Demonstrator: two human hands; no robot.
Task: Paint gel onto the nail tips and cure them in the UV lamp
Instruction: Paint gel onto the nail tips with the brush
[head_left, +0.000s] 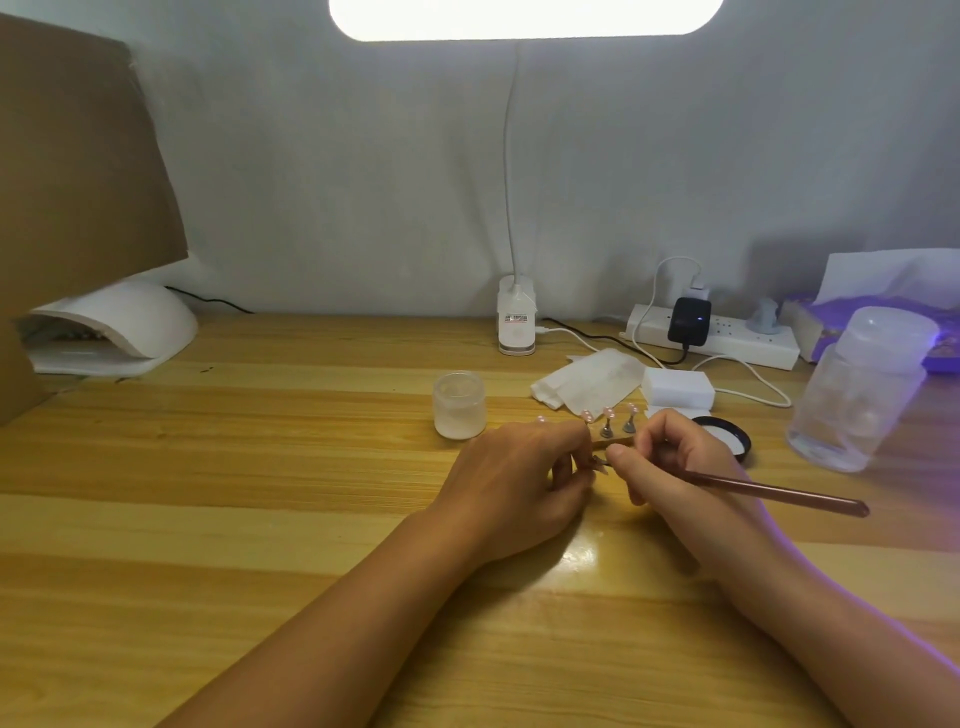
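Just right of the frosted jar (460, 405), left hand (514, 483) pinches a small nail tip (600, 464); right hand (675, 462) grips a slender, glossy brush (779, 493).

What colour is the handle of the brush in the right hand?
The brush handle is a glossy reddish brown; the head view shows it best.

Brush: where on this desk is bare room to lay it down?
Bare wood: between the UV lamp and the frosted jar, and the desk's near left corner. Crowded: behind the right hand, with nail stands, tissue, sponge, lid and bottle.
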